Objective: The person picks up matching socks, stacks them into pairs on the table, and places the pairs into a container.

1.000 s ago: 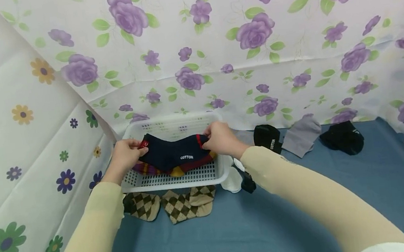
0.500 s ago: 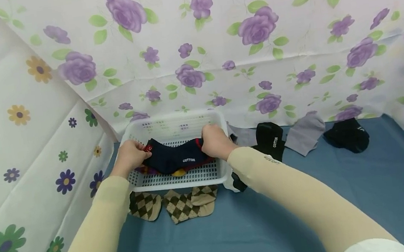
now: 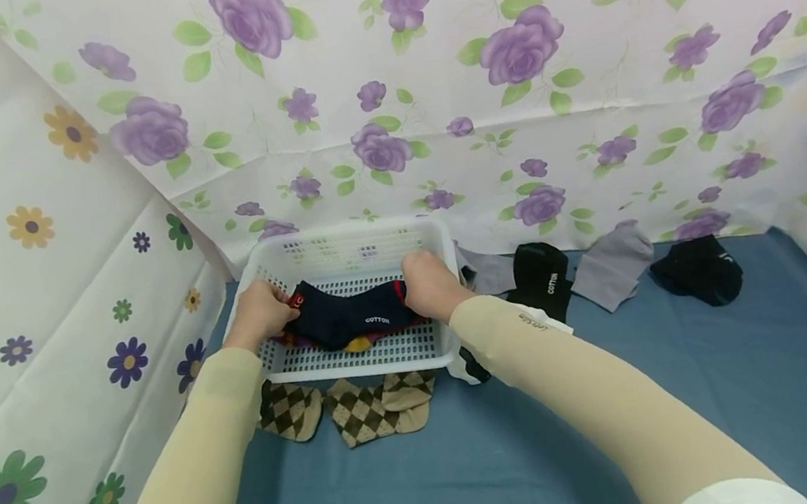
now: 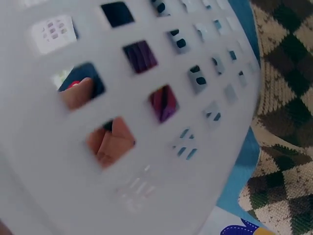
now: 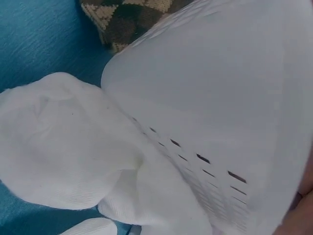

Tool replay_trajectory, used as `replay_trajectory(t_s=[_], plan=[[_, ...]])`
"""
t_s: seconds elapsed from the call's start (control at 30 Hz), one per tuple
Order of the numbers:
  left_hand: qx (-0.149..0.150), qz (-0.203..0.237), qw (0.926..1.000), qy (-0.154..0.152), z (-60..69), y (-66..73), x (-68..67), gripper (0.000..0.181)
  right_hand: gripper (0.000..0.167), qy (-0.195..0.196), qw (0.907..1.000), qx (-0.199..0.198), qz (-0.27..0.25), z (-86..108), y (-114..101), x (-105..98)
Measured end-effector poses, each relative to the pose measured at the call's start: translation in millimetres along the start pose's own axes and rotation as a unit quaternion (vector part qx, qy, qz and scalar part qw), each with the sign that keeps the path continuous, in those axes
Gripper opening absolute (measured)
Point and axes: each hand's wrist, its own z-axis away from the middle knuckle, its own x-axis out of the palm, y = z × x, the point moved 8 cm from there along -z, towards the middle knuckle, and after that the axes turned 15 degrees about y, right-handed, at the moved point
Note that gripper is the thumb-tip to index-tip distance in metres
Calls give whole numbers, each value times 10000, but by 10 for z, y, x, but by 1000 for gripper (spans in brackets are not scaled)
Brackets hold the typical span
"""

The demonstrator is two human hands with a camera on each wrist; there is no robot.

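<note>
A navy sock [image 3: 347,316] with white "COTTON" lettering and red trim lies stretched sideways inside the white plastic basket [image 3: 358,370]. My left hand [image 3: 258,313] pinches its left end beside a red label, and my right hand [image 3: 428,282] grips the right end near the red stripe. Beneath it, yellow cloth [image 3: 358,344] and darker reddish pieces show in the basket. The left wrist view looks through the perforated basket wall [image 4: 58,161], where fingers [image 4: 115,144] show through a hole. In the right wrist view the basket's side hides most of the hand.
Argyle socks [image 3: 370,411] lie along the basket's front. A white sock [image 5: 58,142] touches its right side. Farther right are grey socks [image 3: 613,266] and black socks [image 3: 697,272] on the blue cloth [image 3: 418,494]. Flowered sheets [image 3: 364,55] stand behind and to the left.
Both hands have lowered the navy sock slightly into the basket, covering more of the coloured pieces below. In the last half second they have barely moved, and both still hold it.
</note>
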Motion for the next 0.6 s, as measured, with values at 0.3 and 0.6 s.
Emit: replay_trajectory(t_s=[0.3, 0.6], plan=[[191, -271, 9988, 373, 50, 30, -79, 13, 10, 166, 9996, -101, 214, 39, -3, -22], [767, -151, 9940, 763, 283, 460, -350, 27, 16, 148, 9992, 42, -364, 62, -5, -198]])
